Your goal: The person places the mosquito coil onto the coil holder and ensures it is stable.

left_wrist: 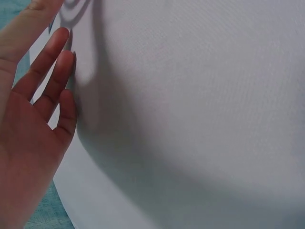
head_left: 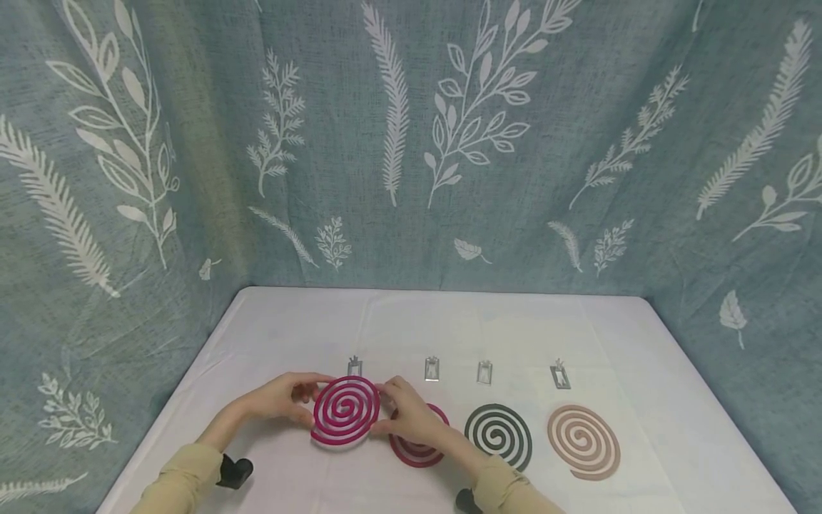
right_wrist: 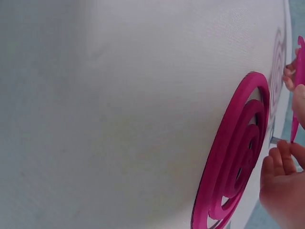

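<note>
A pink mosquito coil is held up over the table, its flat spiral tilted toward the head camera. My left hand grips its left edge between thumb and forefinger. On the opposite edge, my right hand pinches it the same way. The left wrist view shows the other fingers of my left hand extended over the white cloth. Seen from the right wrist, the held coil is edge-on. Beneath my right hand lies a dark pink coil, partly covered in the head view.
A dark green coil and a brown coil lie to the right on the white table. Behind them, small metal coil stands form a row; the held coil overlaps the leftmost stand. A patterned blue-green curtain surrounds the table.
</note>
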{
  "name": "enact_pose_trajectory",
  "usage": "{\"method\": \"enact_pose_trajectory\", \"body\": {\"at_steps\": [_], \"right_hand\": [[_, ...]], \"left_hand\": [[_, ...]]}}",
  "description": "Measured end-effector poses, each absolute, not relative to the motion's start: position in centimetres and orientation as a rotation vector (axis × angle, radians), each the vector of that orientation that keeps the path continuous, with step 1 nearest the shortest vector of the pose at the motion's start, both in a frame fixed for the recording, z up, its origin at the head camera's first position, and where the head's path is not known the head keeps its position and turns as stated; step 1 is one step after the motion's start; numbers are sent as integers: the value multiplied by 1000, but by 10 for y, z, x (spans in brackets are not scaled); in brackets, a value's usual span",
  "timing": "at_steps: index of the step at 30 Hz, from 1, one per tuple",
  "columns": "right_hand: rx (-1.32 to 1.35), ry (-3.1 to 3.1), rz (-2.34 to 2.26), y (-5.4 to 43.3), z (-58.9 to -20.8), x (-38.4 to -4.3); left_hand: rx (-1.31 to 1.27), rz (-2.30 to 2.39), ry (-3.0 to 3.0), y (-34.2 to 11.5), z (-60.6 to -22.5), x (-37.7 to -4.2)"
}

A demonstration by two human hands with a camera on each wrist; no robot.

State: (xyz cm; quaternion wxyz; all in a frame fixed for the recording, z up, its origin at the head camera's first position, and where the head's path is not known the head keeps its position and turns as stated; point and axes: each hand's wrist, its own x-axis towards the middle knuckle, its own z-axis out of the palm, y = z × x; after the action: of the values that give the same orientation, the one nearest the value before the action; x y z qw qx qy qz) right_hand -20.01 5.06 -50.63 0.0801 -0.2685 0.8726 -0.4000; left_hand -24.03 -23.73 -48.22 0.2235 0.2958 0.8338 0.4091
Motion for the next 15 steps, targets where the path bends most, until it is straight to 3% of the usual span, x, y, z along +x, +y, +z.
{"method": "enact_pose_trajectory", "body": {"at_steps": [15], "right_hand": [[-825, 2582, -1419, 55, -505, -202]], "left_hand": [[886, 1188, 2355, -239, -471, -241]]}}
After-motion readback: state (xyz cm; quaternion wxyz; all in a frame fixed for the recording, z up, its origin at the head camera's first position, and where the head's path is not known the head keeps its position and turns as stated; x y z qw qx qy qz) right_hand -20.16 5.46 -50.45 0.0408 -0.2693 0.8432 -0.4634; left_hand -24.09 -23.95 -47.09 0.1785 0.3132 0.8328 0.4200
